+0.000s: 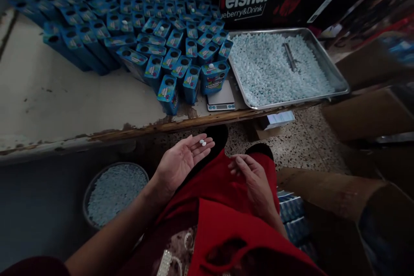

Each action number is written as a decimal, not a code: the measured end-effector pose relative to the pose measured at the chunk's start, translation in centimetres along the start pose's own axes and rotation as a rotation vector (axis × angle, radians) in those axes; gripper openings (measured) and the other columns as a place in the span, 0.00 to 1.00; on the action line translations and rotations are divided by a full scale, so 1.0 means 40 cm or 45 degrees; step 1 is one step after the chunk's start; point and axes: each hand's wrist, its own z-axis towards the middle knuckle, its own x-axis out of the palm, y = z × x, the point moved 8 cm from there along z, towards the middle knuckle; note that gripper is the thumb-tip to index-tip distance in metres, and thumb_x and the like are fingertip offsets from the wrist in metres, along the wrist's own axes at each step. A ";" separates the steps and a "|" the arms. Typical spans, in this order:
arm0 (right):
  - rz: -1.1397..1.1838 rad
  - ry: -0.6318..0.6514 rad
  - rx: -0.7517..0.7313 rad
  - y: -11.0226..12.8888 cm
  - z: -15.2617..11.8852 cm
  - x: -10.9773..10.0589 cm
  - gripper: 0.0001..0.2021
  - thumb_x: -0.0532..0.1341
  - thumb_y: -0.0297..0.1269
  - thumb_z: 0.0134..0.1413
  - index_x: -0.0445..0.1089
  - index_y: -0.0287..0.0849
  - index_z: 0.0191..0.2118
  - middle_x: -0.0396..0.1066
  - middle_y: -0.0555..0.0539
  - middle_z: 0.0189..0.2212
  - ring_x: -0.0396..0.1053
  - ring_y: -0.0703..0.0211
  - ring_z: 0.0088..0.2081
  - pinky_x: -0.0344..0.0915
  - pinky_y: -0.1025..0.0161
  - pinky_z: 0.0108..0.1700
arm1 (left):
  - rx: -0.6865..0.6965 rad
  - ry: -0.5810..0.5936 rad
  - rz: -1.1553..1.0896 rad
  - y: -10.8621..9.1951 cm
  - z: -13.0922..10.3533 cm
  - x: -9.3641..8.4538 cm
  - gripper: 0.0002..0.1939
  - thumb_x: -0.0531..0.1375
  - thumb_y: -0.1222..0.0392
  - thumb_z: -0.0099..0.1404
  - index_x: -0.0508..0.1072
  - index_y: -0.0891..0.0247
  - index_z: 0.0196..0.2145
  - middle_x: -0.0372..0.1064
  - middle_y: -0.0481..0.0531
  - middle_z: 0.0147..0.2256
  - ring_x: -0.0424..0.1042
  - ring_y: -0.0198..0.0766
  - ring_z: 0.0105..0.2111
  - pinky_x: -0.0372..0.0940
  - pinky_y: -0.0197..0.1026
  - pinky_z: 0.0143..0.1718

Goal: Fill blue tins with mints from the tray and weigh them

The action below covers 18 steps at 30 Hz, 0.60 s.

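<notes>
My left hand (pixel 181 157) lies palm up over my lap, fingers stretched out, with two small white candies (pixel 202 142) resting on the fingers. To its right, my right hand (pixel 252 174) hovers above the red cloth on my lap, its fingers loosely curled and partly hidden, with nothing visible in them. On the table ahead, a blue candy box (pixel 214 78) stands on a small digital scale (pixel 221 99), one white candy on its top. Many more blue boxes (pixel 168 92) with round holes in their tops crowd the table to the left.
A metal tray (pixel 246 100) of pale candies, with a metal scoop (pixel 289 57) in it, sits at the table's right. Behind it stands a black carton (pixel 246 4). A round tub (pixel 87 207) of candies is below left. Open cardboard boxes (pixel 333 189) flank my right side.
</notes>
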 end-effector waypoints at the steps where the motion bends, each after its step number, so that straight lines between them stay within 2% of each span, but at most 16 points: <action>1: -0.023 0.018 -0.006 0.006 0.004 0.010 0.13 0.66 0.49 0.63 0.78 0.44 0.42 0.76 0.48 0.33 0.69 0.62 0.32 0.65 0.66 0.36 | 0.005 0.014 -0.010 -0.006 -0.004 -0.003 0.22 0.53 0.60 0.74 0.70 0.77 0.60 0.71 0.71 0.58 0.72 0.51 0.60 0.62 0.51 0.67; 4: -0.118 0.019 -0.068 0.037 0.013 0.044 0.13 0.66 0.48 0.63 0.78 0.44 0.40 0.76 0.48 0.32 0.69 0.61 0.31 0.65 0.64 0.36 | 0.026 0.025 -0.032 -0.022 -0.011 -0.016 0.23 0.53 0.59 0.74 0.70 0.77 0.59 0.70 0.71 0.59 0.71 0.52 0.61 0.61 0.52 0.68; 6: -0.202 -0.013 -0.174 0.074 0.017 0.074 0.11 0.66 0.47 0.63 0.78 0.45 0.39 0.76 0.48 0.31 0.70 0.59 0.32 0.66 0.63 0.37 | 0.037 0.008 -0.039 -0.029 -0.014 -0.026 0.23 0.53 0.58 0.74 0.70 0.76 0.59 0.71 0.70 0.59 0.71 0.52 0.61 0.61 0.51 0.67; 8: -0.297 -0.019 -0.339 0.121 0.022 0.116 0.08 0.67 0.44 0.62 0.79 0.46 0.39 0.78 0.48 0.32 0.72 0.57 0.35 0.68 0.61 0.40 | 0.040 -0.003 -0.044 -0.034 -0.015 -0.034 0.23 0.53 0.58 0.74 0.71 0.75 0.59 0.71 0.70 0.58 0.71 0.51 0.61 0.62 0.52 0.67; 11: -0.501 0.074 -0.621 0.177 0.033 0.200 0.06 0.66 0.41 0.62 0.81 0.49 0.40 0.79 0.47 0.36 0.74 0.54 0.37 0.69 0.59 0.42 | 0.060 0.023 -0.057 -0.041 -0.015 -0.038 0.22 0.52 0.59 0.74 0.72 0.74 0.59 0.73 0.68 0.57 0.72 0.50 0.60 0.64 0.52 0.66; 15: -0.771 0.160 -0.825 0.179 0.060 0.286 0.08 0.65 0.40 0.64 0.81 0.51 0.45 0.77 0.47 0.35 0.72 0.56 0.34 0.68 0.60 0.40 | 0.109 0.025 -0.045 -0.054 -0.017 -0.043 0.20 0.53 0.59 0.74 0.76 0.73 0.55 0.75 0.66 0.54 0.75 0.47 0.56 0.67 0.50 0.64; 18: -0.762 0.164 -0.846 0.166 0.068 0.307 0.07 0.65 0.39 0.63 0.81 0.49 0.42 0.76 0.47 0.35 0.73 0.57 0.36 0.69 0.61 0.42 | 0.114 -0.052 0.001 -0.053 -0.017 -0.046 0.17 0.54 0.63 0.72 0.78 0.72 0.51 0.76 0.64 0.53 0.76 0.44 0.54 0.70 0.45 0.60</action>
